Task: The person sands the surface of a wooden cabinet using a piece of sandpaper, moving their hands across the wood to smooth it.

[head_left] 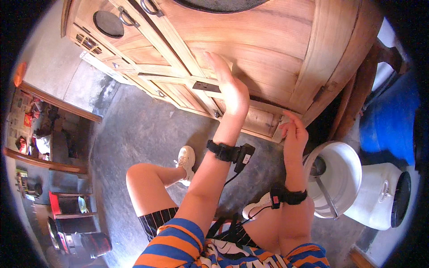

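Observation:
A tall wooden cabinet (263, 42) with light, grained doors fills the upper middle. My left hand (232, 91) is raised against the front of its large door, fingers stretched out and holding nothing. Whether the whole palm touches the wood I cannot tell. Lower and to the right, my right hand (295, 131) is by the door's bottom edge, above a small lower panel (261, 121). Its index finger reaches toward the wood while the others bend loosely, with nothing visible in them. A dark metal plate (206, 86) lies just left of my left wrist.
Beside my right forearm stands a white bucket (353, 178) with a long-handled tool (327, 196) in it. A white container (377, 192) with a black lid and a blue barrel (389, 127) stand farther right. Cluttered shelves (53, 167) line the left.

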Demonstrator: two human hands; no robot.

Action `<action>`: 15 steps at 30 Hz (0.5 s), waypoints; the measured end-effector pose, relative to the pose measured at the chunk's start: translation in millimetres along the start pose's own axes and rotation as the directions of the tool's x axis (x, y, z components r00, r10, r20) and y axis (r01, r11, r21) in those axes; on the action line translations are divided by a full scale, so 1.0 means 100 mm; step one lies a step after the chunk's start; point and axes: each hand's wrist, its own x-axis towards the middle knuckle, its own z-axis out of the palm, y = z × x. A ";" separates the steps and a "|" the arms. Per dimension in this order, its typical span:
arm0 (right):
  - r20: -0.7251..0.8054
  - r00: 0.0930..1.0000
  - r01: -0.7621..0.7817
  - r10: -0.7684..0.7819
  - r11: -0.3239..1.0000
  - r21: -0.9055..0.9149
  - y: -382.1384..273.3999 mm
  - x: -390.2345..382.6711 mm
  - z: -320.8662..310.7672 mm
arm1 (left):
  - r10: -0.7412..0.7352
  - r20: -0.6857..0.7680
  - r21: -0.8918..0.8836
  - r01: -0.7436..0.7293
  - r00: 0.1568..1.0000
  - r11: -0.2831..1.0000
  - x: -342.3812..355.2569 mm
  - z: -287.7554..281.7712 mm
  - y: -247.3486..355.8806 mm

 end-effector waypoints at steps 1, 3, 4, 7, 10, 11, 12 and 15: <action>0.000 1.000 0.020 -0.020 1.000 -0.013 0.01 0.00 0.00 | -0.015 -0.037 -0.071 0.012 0.999 0.997 0.05 0.02 -0.01; 0.012 1.000 0.018 -0.017 0.999 -0.035 0.01 -0.03 0.02 | -0.041 -0.091 -0.147 0.027 0.995 0.989 0.23 0.02 -0.05; 0.016 1.000 0.003 -0.002 0.999 -0.049 -0.03 -0.03 0.02 | -0.052 -0.112 -0.163 0.033 0.992 0.986 0.29 0.03 -0.06; 0.016 1.000 -0.006 0.007 0.998 -0.061 -0.05 -0.03 0.00 | -0.052 -0.110 -0.133 0.038 0.993 0.990 0.27 0.02 -0.08; 0.014 1.000 0.010 -0.010 1.000 -0.023 -0.01 -0.02 0.00 | -0.052 -0.049 -0.049 0.050 0.997 0.998 0.05 0.00 -0.10; 0.015 1.000 0.015 -0.015 1.000 -0.007 0.01 -0.02 0.01 | -0.072 -0.021 -0.001 0.072 0.997 0.997 0.00 -0.02 -0.10; 0.023 0.999 0.025 -0.024 1.000 -0.014 0.01 -0.02 0.02 | -0.047 -0.018 -0.032 0.047 0.999 0.998 -0.01 -0.03 -0.13; 0.040 0.998 0.049 -0.047 0.998 -0.049 0.02 -0.04 0.01 | -0.036 -0.112 -0.202 0.013 0.993 0.979 0.24 0.01 -0.14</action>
